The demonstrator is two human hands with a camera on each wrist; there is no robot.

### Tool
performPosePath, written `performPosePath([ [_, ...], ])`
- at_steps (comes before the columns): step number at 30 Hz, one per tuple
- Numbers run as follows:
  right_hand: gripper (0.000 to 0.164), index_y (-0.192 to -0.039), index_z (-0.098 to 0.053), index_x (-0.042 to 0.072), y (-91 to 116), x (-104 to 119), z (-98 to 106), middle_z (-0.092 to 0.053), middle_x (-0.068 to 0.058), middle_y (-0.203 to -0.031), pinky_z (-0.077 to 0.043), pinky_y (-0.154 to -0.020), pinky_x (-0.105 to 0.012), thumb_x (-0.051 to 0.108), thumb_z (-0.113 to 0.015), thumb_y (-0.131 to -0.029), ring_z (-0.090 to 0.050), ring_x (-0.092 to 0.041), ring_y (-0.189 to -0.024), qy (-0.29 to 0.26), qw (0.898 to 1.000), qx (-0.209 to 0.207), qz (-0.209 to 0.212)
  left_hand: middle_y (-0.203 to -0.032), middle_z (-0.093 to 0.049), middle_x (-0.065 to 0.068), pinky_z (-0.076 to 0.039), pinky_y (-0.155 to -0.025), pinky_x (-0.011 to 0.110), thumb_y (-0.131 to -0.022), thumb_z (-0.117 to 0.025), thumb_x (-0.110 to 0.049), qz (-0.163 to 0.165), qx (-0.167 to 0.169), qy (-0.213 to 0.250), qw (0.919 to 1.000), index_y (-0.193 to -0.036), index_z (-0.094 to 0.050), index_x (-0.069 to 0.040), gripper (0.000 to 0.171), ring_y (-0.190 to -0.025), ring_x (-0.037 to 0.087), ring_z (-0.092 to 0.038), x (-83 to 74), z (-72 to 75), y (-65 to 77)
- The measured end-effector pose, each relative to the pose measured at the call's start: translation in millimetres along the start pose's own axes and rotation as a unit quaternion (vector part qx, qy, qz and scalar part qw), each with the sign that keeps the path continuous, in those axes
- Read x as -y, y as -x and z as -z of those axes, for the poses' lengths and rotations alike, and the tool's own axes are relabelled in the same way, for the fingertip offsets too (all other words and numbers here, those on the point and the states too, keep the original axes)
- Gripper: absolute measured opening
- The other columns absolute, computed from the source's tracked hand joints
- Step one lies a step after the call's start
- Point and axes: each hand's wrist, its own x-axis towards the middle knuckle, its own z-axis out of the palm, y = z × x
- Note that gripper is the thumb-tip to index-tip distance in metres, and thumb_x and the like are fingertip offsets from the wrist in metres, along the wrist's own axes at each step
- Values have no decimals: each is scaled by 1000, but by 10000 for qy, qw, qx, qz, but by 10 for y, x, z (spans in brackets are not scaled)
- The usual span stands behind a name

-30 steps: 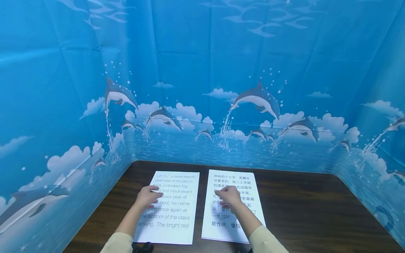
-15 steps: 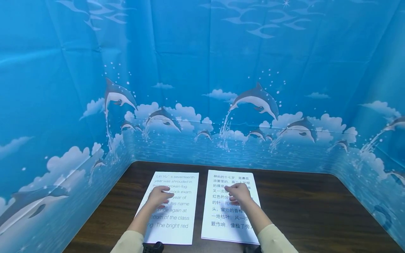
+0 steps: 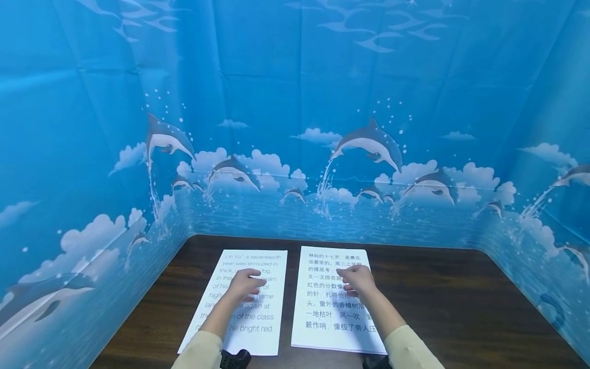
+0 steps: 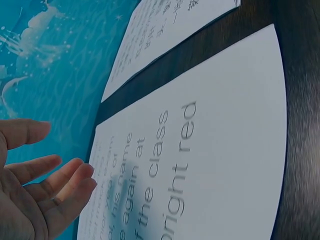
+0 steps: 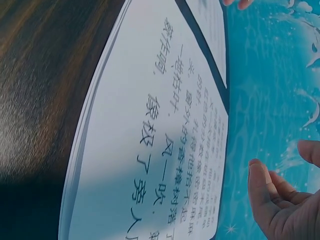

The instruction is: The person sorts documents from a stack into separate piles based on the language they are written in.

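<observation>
Two stacks of printed paper lie side by side with a narrow gap between them. Over the left paper with English text [image 3: 258, 338] hovers my left hand [image 3: 245, 285], its fingers loosely bent and apart. My right hand [image 3: 360, 281] hangs in the same way above the paper with Chinese text [image 3: 318, 335]. In the left wrist view the left fingers [image 4: 70, 195] hold nothing, and a shadow falls on the page below. Nothing is between the thumb and fingers [image 5: 260, 185] in the right wrist view. The Chinese stack shows several sheet edges there.
A dark wooden table [image 3: 442, 302] carries both papers. Around its back and sides stands a blue curtain [image 3: 258, 102] printed with dolphins and clouds. Black straps with devices [image 3: 236, 359] sit at the wrists, below pale yellow sleeves [image 3: 200, 351].
Both hands have drifted to the right above the papers, uncovering some text on their left sides. The papers stay in place; the head view has shifted slightly.
</observation>
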Motion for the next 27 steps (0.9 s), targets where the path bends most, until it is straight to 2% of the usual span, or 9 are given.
performPosePath([
  [5, 36, -97, -53, -9, -23, -57, 68, -52, -17, -83, -48, -59, -34, 21, -59, -79, -55, -28, -71, 24, 9999, -93, -68, -98, -54, 18, -49, -58, 33, -75, -63, -17, -86, 44, 30, 9999, -113, -49, 4, 45, -73, 25, -58, -48, -98, -8],
  [12, 39, -100, -52, -7, -147, -230, 132, -53, -15, -84, -46, -53, -25, 25, -61, -79, -55, -23, -67, 155, 9993, -338, -107, -99, -53, 20, -49, -55, 32, -74, -64, -15, -121, 88, 40, 9999, -112, -49, 5, 46, -71, 24, -58, -73, -202, -22],
  [16, 38, -101, -52, -7, -133, -227, 180, -53, -16, -85, -48, -58, -31, 24, -59, -81, -55, -25, -69, 167, 9989, -418, -151, -99, -53, 20, -49, -56, 32, -73, -64, -15, -86, 85, 85, 9999, -112, -50, 5, 46, -70, 23, -58, -65, -229, -39],
  [20, 41, -105, -50, -7, -262, -372, 229, -54, -16, -88, -48, -63, -38, 27, -58, -81, -56, -25, -71, 221, 9984, -463, -236, -99, -53, 20, -49, -56, 33, -73, -64, -15, -121, 133, 88, 9998, -112, -49, 5, 46, -70, 23, -59, -69, -263, -55],
  [23, 44, -107, -49, -6, -331, -454, 258, -54, -17, -89, -48, -63, -39, 28, -58, -81, -56, -24, -71, 199, 9976, -569, -348, -97, -54, 20, -50, -56, 34, -74, -64, -15, -160, 227, 135, 9995, -112, -49, 5, 46, -70, 24, -59, -77, -302, -66],
  [27, 44, -108, -47, -8, -284, -416, 310, -53, -21, -92, -47, -64, -37, 25, -58, -82, -56, -29, -76, 56, 9967, -651, -492, -96, -55, 20, -50, -57, 35, -74, -63, -14, -178, 333, 297, 9988, -112, -48, 6, 46, -70, 25, -59, -88, -371, -77],
])
